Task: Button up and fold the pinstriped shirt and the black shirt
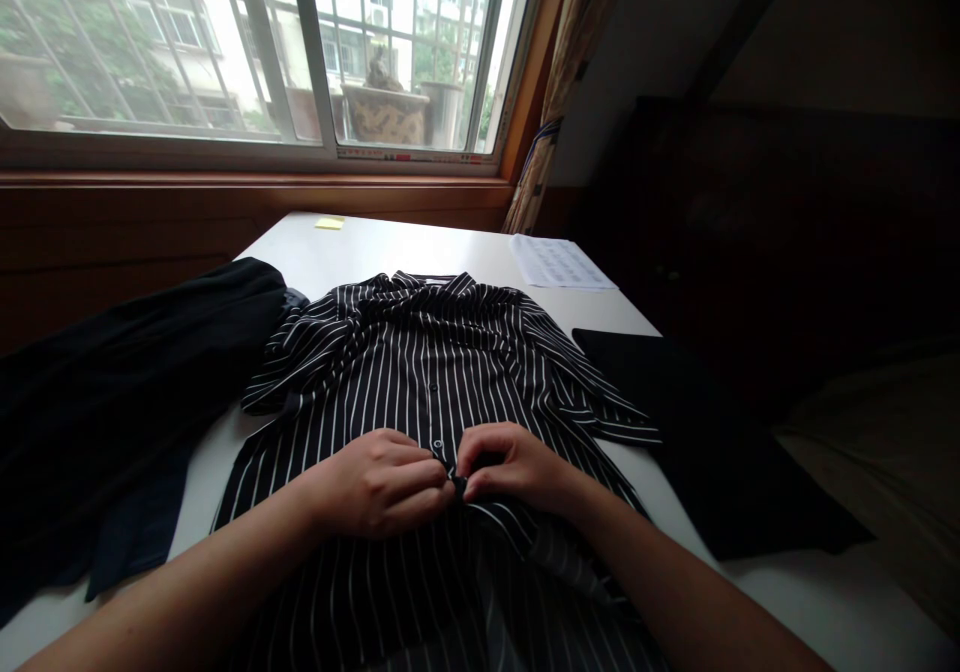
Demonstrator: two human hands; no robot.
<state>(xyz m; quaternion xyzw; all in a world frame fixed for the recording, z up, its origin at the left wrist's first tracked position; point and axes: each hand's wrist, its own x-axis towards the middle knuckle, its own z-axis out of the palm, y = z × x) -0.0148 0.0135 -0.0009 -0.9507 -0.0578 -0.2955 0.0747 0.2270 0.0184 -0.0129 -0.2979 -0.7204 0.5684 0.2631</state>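
A black shirt with white stripes (405, 372) lies front side up on the white table, its collar toward the window and its sleeves spread to both sides. My left hand (386, 482) is closed on the front edge of the shirt, fingers curled. Close beside it, my right hand (514, 467) pinches the same edge between thumb and forefinger. A small fold of cloth shows between the fingertips of both hands; any button there is hidden. Just above the hands a button (439, 444) shows on the front, with another farther up. Below the hands the front hangs apart.
Dark folded clothing (135, 382) lies along the table's left side. A black cloth (720, 452) hangs over the right edge. Printed sheets (562, 262) and a yellow sticky note (329, 223) lie at the far end of the white table (420, 242), below a barred window.
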